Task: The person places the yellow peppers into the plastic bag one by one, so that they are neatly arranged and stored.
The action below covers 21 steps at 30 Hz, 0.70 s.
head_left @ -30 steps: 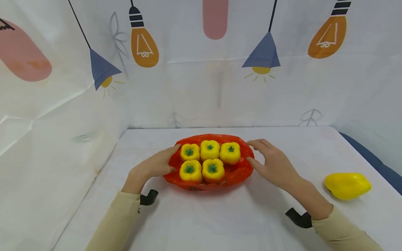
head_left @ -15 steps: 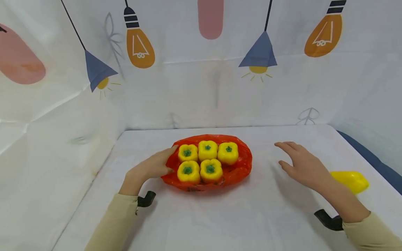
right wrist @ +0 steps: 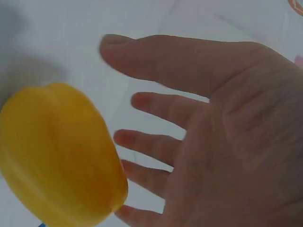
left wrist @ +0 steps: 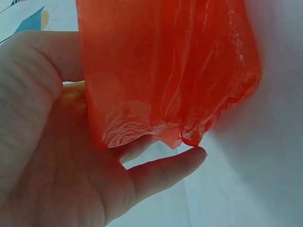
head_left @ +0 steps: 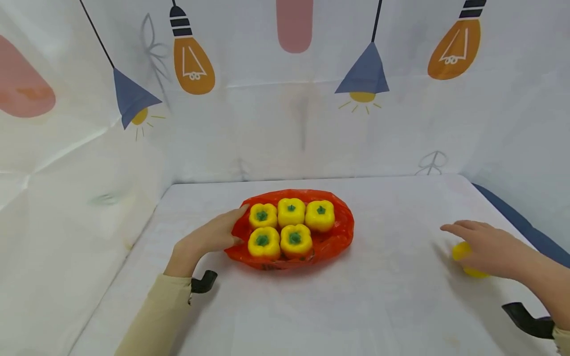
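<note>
A red plastic bag (head_left: 334, 242) lies spread open on the table, with several yellow bell peppers (head_left: 296, 241) standing in it, green stems up. My left hand (head_left: 207, 240) holds the bag's left edge; part of that hand is hidden by the red plastic (left wrist: 142, 71) in the left wrist view. On the right, my right hand (head_left: 498, 249) reaches over a lone yellow bell pepper (head_left: 460, 251), covering most of it in the head view. The right wrist view has this pepper (right wrist: 61, 156) lying beside the spread fingers (right wrist: 151, 144), outside the palm.
A white cloth covers the table (head_left: 378, 306), and a white sheet printed with lamps and bulbs (head_left: 267, 138) hangs behind it and along the left. Something dark blue (head_left: 512, 210) shows past the table's right edge. Each wrist carries a black mount (head_left: 205, 282).
My right hand has left the bag's right side and moved right to the lone pepper. My left hand stays at the bag's left edge. The head view has shifted slightly.
</note>
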Motion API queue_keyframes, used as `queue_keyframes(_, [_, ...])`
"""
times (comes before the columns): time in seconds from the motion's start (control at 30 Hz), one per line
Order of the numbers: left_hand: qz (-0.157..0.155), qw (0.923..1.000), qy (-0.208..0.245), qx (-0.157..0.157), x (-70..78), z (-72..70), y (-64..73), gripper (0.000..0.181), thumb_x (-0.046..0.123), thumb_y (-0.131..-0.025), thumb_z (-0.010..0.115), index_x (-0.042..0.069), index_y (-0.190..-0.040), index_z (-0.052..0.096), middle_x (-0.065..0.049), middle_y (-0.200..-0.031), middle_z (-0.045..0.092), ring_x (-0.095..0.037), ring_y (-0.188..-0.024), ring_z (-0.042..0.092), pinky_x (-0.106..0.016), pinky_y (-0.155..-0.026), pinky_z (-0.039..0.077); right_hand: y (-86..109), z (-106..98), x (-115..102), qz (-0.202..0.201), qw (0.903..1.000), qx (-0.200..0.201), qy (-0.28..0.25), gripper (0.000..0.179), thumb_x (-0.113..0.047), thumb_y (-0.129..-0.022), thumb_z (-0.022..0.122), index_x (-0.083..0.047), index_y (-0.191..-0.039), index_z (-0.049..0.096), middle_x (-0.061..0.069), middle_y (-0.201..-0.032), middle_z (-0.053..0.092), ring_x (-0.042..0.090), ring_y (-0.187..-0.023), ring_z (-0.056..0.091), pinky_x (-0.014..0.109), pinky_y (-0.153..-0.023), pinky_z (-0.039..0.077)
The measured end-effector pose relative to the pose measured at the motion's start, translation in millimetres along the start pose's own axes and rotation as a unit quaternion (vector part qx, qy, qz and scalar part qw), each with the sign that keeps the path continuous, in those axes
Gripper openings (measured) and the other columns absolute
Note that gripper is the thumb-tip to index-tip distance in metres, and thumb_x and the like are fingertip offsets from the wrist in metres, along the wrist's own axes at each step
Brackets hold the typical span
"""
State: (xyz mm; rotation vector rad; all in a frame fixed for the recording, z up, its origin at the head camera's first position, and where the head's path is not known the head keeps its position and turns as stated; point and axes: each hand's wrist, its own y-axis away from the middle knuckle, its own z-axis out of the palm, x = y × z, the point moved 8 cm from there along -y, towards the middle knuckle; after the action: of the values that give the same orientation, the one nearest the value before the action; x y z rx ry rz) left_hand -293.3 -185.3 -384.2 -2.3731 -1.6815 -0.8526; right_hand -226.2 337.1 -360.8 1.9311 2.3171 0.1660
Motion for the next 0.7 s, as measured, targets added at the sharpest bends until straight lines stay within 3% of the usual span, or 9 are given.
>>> queue_keyframes(0.2, [0.001, 1.0, 0.003, 0.002, 0.0, 0.7, 0.0, 0.081, 0.011, -0.09, 0.067, 0.014, -0.159, 0.024, -0.008, -0.16, 0.036, -0.032, -0.146, 0.035, -0.056, -0.116, 0.036, 9.0, 31, 29, 0.034, 0.9952, -0.091, -0.004, 0.084, -0.009, -0.059, 0.09, 0.004, -0.133, 0.052, 0.042, -0.126, 0.045, 0.048, -0.095, 0.052, 0.063, -0.081, 0.054])
queue_keyframes(0.37, [0.008, 0.9999, 0.007, 0.007, 1.4, 1.3, 0.7, 0.082, 0.01, -0.09, 0.068, 0.015, -0.159, 0.024, -0.008, -0.16, 0.036, -0.032, -0.146, 0.035, -0.056, -0.116, 0.037, 8.3, 35, 37, 0.032, 0.9953, -0.091, -0.009, 0.081, -0.003, -0.059, 0.088, 0.006, -0.131, 0.052, 0.038, -0.118, 0.052, 0.035, -0.086, 0.055, 0.057, -0.078, 0.058])
queue_keyframes(0.57, [0.006, 0.9999, 0.002, 0.013, -0.4, 0.7, 2.2, 0.081, 0.01, -0.089, 0.067, 0.014, -0.158, 0.025, -0.008, -0.159, 0.037, -0.032, -0.145, 0.036, -0.056, -0.115, 0.038, 4.6, 26, 30, 0.022, 0.9965, -0.08, -0.001, 0.074, -0.017, -0.066, 0.085, 0.004, -0.13, 0.055, 0.028, -0.112, 0.06, 0.026, -0.083, 0.054, 0.056, -0.076, 0.057])
queue_keyframes(0.7, [0.005, 0.9999, 0.003, 0.011, 0.4, 0.0, 3.4, 0.081, 0.009, -0.089, 0.067, 0.013, -0.158, 0.026, -0.009, -0.159, 0.037, -0.032, -0.145, 0.036, -0.056, -0.115, 0.038, 3.8, 28, 26, 0.038, 0.9931, -0.111, -0.007, 0.075, -0.026, -0.069, 0.081, 0.003, -0.133, 0.053, 0.027, -0.111, 0.06, 0.027, -0.083, 0.053, 0.055, -0.074, 0.055])
